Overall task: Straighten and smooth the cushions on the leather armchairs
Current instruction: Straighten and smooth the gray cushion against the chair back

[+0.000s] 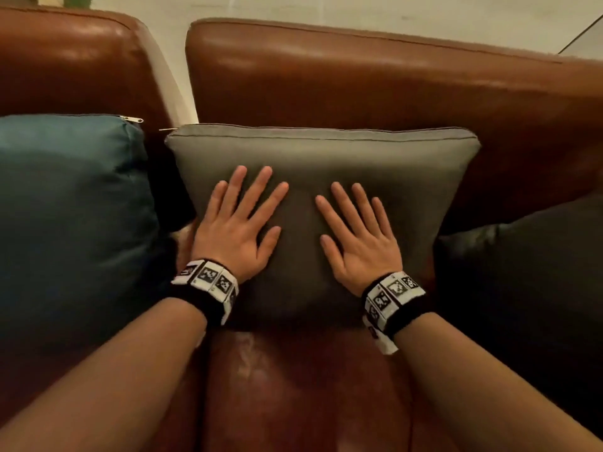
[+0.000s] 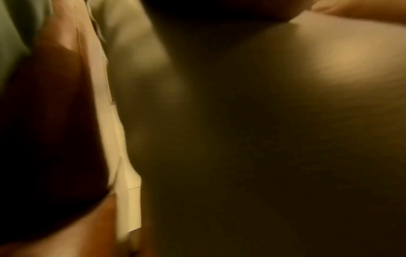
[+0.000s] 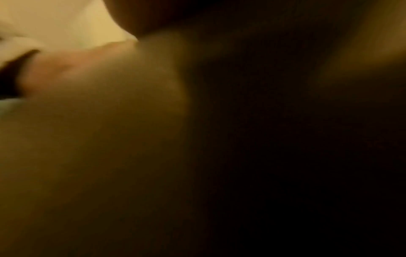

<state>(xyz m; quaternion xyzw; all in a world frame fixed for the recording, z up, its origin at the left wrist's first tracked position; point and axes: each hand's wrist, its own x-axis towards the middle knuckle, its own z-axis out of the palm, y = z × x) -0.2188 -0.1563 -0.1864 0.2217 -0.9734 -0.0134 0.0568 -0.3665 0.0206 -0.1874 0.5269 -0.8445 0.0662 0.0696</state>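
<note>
A grey-green square cushion (image 1: 385,164) leans upright against the back of a brown leather armchair (image 1: 359,83). Both hands lie flat on its front face with fingers spread. My left hand (image 1: 243,220) presses the cushion's left half, my right hand (image 1: 355,230) its middle right. The fabric dents a little between them. Both wrist views are dark and blurred; the left one shows the cushion fabric (image 2: 329,57) close up, and the right one shows only blurred fabric.
A teal cushion (image 1: 71,203) with a zip sits on a second leather armchair (image 1: 65,57) at the left. A dark cushion (image 1: 528,272) lies at the right. The bare leather seat (image 1: 293,386) is in front, and a pale floor (image 1: 359,11) lies behind the chairs.
</note>
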